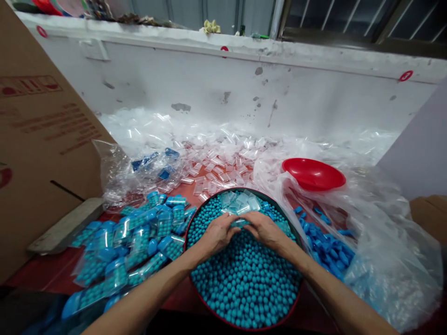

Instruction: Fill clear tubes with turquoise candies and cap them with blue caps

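Observation:
Both hands meet over a round tub (187, 238) filled with small teal beads (249, 279). The fingers of my left hand (217, 231) and my right hand (264, 229) are closed from either side on a small clear plastic container (239, 223), mostly covered by the fingers. Just beyond the fingertips, several clear containers (242, 201) lie on the beads. To the left is a heap of bead-filled clear containers with blue caps (139, 239). On the right, loose blue caps (330, 251) lie in a pile, partly under clear plastic sheeting.
A red bowl (314, 174) rests on the plastic sheeting (380, 218) at right. Many clear containers (220, 170) spread toward the white wall (223, 88). A cardboard box (45, 139) and a grey block (68, 225) stand at left.

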The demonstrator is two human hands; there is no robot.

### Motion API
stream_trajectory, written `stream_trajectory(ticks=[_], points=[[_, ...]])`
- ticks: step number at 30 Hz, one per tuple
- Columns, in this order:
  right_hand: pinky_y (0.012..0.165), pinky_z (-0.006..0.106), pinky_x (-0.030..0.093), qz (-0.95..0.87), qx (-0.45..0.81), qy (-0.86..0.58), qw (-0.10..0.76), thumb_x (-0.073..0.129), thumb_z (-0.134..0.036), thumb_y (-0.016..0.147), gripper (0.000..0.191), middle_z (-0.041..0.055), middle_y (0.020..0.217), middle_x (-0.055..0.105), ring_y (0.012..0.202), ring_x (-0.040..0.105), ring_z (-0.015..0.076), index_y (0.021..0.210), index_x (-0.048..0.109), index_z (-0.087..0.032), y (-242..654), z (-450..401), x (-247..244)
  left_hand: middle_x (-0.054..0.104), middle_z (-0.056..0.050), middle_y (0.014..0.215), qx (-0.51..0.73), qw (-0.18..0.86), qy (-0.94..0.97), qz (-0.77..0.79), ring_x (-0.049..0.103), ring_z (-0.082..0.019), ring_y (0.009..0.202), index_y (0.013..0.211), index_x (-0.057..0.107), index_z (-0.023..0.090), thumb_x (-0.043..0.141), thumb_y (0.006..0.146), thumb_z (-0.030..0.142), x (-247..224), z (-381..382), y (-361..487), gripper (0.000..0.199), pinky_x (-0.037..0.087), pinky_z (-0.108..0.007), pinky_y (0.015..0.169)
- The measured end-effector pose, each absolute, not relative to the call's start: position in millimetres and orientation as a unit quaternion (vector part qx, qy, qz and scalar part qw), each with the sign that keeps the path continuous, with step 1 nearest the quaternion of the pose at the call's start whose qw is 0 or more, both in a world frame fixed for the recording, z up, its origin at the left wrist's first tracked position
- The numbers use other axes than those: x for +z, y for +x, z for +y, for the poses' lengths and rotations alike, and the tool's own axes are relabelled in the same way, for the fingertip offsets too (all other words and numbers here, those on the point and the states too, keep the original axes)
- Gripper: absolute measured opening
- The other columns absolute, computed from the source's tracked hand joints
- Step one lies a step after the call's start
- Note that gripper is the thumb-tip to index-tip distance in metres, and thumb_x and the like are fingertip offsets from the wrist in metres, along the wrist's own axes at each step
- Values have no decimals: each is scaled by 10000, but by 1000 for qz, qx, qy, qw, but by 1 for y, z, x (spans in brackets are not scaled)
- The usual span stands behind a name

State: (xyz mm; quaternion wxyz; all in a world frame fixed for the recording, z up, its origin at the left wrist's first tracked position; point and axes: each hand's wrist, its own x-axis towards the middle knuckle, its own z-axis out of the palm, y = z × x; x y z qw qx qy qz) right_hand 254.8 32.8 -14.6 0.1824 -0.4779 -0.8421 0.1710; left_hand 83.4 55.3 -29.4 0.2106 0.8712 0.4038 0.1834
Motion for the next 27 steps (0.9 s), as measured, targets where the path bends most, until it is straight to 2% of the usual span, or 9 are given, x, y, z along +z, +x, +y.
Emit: stream_trajectory(ticks=[6,9,12,14,16,19,23,25,27], points=[[767,301,430,-836,167,-506,129,448,-201,809,248,76,924,608,858,561,186,1031,549,-160,283,9,3,581,-29,821,98,173,900,388,553,-174,770,902,532,210,403,806,284,-23,39,68,178,413,-267,693],[778,310,423,-812,169,-546,117,429,-196,814,252,89,924,594,868,549,188,1035,541,-148,296,-9,3,579,-39,818,88,167,883,429,550,-181,793,887,522,199,392,810,281,-19,26,56,172,422,-297,724],[767,289,428,-808,189,-546,115,377,-131,817,301,92,970,558,875,536,170,1088,502,-165,287,-25,-5,548,-77,1016,131,195,879,415,512,-194,953,903,510,193,397,802,280,-20,7,58,175,416,-332,826],[759,283,434,-809,203,-539,120,348,-94,810,333,96,989,542,872,534,164,1104,487,-166,272,-31,-15,446,-102,1205,149,187,896,375,419,-225,1110,915,506,186,441,767,250,-27,-5,65,173,378,-367,910],[800,303,423,-810,213,-530,136,340,-111,819,344,110,1013,538,916,520,177,1141,457,-142,257,-33,-25,356,-118,1298,155,160,910,348,342,-244,1187,989,482,179,448,748,207,-39,-14,75,246,346,-394,951],[846,302,405,-817,234,-503,159,335,-114,820,374,112,1037,545,973,500,177,1185,417,-123,249,-33,-31,417,-130,1250,143,129,914,357,388,-244,1151,1102,423,174,379,776,175,-55,-18,85,329,342,-422,947],[836,274,406,-819,193,-516,161,344,-69,795,429,86,1095,517,993,495,157,1204,405,-181,268,-34,-15,489,-117,1164,92,129,907,390,430,-263,1081,1220,318,165,349,772,139,-55,-15,93,451,329,-466,917],[809,279,412,-796,135,-577,125,377,-121,812,385,84,1087,509,979,499,167,1183,426,-209,285,-31,-8,484,-114,1158,69,132,901,408,435,-272,1053,1248,281,167,370,755,132,-47,-13,95,502,346,-464,882],[767,289,422,-764,93,-636,59,477,-219,791,351,91,1049,517,953,507,194,1142,455,-208,300,-26,-8,507,-102,1096,50,131,897,419,449,-265,1004,1190,355,175,400,738,133,-38,-11,98,456,363,-444,850]])
